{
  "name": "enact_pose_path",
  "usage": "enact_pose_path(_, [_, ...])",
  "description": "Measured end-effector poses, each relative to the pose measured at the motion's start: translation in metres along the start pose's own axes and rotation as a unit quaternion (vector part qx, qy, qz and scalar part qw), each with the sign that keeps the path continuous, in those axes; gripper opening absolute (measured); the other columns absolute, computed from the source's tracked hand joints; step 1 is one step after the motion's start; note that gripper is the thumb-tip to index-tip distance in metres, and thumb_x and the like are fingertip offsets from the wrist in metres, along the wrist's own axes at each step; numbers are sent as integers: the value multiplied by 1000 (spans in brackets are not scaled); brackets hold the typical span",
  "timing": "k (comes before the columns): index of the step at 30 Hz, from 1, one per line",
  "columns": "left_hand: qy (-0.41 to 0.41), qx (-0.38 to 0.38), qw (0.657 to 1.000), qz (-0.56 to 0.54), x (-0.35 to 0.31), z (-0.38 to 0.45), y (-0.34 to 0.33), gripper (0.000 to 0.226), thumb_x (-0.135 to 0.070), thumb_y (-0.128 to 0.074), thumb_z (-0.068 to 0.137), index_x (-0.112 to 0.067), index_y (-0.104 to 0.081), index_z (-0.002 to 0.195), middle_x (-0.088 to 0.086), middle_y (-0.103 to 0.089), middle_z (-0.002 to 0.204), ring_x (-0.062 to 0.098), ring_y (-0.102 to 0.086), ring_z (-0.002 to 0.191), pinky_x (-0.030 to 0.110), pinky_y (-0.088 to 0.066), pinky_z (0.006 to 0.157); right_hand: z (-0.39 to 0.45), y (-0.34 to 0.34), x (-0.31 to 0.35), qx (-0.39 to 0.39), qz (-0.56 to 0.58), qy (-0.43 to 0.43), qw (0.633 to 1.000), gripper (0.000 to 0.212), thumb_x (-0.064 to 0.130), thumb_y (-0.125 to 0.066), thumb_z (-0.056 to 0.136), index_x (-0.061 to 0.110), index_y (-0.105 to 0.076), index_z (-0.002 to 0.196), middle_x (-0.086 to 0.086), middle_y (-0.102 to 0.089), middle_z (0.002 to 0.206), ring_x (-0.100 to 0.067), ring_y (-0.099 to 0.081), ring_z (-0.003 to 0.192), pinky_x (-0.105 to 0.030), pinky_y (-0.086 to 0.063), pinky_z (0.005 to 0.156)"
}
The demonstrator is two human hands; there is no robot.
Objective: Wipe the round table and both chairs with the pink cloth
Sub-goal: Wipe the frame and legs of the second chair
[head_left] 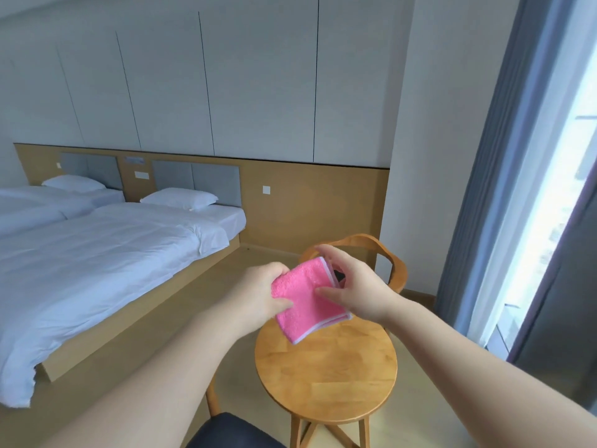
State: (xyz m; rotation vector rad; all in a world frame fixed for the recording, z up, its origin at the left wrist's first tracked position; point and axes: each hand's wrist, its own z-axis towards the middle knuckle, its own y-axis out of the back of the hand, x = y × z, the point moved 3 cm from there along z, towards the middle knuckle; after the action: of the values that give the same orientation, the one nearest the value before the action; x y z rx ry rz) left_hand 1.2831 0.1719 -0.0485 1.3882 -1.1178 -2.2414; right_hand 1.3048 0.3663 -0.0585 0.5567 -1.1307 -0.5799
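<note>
Left hand (258, 294) gripped the left edge of the pink cloth (307, 302), thumb on top and fingers curled beneath. Right hand (352, 286) pinched the cloth's right edge, thumb on the pink face, fingers curled round behind. The cloth was held folded between both hands, in the air above the far part of the round table (326, 370), not touching it.

Judgement: terry-like pile with a pale hemmed border; likely light, soft and limp, so it would sag if held by one corner. Best taken as a folded pad under a flat palm for wiping; not slippery, not fragile.

The table was round, of warm pale wood, on crossed wooden legs. One wooden chair (387, 260) with a curved back stood just beyond it; a dark cushioned seat (232, 431), probably the second chair, showed at the near edge. Twin beds (97, 253) with white linen stood well apart to the left; a grey curtain (484, 189) and bright window to the right.
</note>
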Motion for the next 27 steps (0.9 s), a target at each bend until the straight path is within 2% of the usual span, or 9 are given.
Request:
enact_pose_path(1, [-14, 1, 1000, 3, 9, 0, 8, 25, -16, -74, 78, -25, -61, 97, -6, -65, 80, 2, -54, 61, 13, -43, 56, 1, -8, 6, -11, -13, 1, 1000, 71, 27, -70, 82, 49, -31, 137, 13, -55, 125, -9, -60, 105, -31, -53, 88])
enact_pose_path(3, [-40, -5, 999, 16, 29, -1, 25, 25, -20, -75, 78, -29, -62, 96, -9, -65, 80, 0, -55, 64, 11, -40, 55, 2, -27, 18, -37, -36, -5, 999, 66, 27, -70, 82, 53, -35, 131, 20, -56, 117, -4, -61, 94, -28, -54, 81])
enact_pose_path(6, [-72, 19, 996, -39, 62, -2, 48, 24, -15, -75, 76, -25, -63, 95, -4, -65, 80, 15, -60, 72, 33, -52, 70, 4, -57, 41, -79, -77, -25, 994, 55, 26, -70, 82, 48, -45, 125, 28, -54, 107, 3, -59, 87, -20, -52, 74])
enact_pose_path(9, [-88, 45, 993, -71, 86, -3, 61, 25, -13, -76, 76, -26, -64, 93, -5, -65, 81, 8, -59, 68, 35, -54, 72, 1, -79, 61, -113, -127, -47, 984, 49, 22, -70, 81, 37, -53, 124, 31, -51, 103, 8, -54, 88, -8, -40, 74])
enact_pose_path(12, [-109, 102, 985, -87, 104, -11, 67, 26, -14, -76, 76, -30, -63, 93, -7, -66, 81, 5, -62, 64, 34, -57, 66, -15, -105, 81, -135, -150, -89, 975, 55, 17, -68, 83, 33, -51, 132, 24, -52, 112, 1, -53, 94, -16, -45, 82])
enact_pose_path(15, [-136, 137, 977, -90, 107, -26, 65, 32, -16, -75, 77, -34, -61, 101, -9, -66, 89, 11, -65, 74, 39, -58, 70, -39, -117, 99, -143, -160, -120, 969, 58, 14, -65, 85, 34, -46, 137, 16, -52, 123, -6, -54, 103, -28, -50, 89])
enact_pose_path(18, [-168, 146, 970, -97, 105, -45, 65, 33, -18, -72, 80, -37, -58, 103, -10, -64, 93, 11, -64, 84, 40, -57, 76, -60, -123, 117, -145, -189, -124, 963, 51, 14, -65, 87, 30, -52, 134, 12, -53, 126, -7, -51, 106, -27, -50, 90])
enact_pose_path(22, [-193, 148, 966, -83, 104, -82, 71, 22, -18, -68, 84, -35, -63, 96, -12, -66, 89, 7, -63, 85, 35, -55, 78, -89, -137, 141, -137, -230, -122, 956, 33, 18, -65, 89, 24, -63, 121, 11, -56, 118, -5, -50, 100, -19, -46, 85])
enact_pose_path(27, [-195, 149, 968, -52, 113, -153, 79, 12, -19, -59, 91, -29, -66, 89, -8, -65, 82, 9, -61, 79, 35, -54, 72, -135, -172, 168, -128, -238, -141, 953, 19, 17, -63, 90, 24, -69, 107, 17, -58, 90, -6, -58, 85, -12, -46, 70])
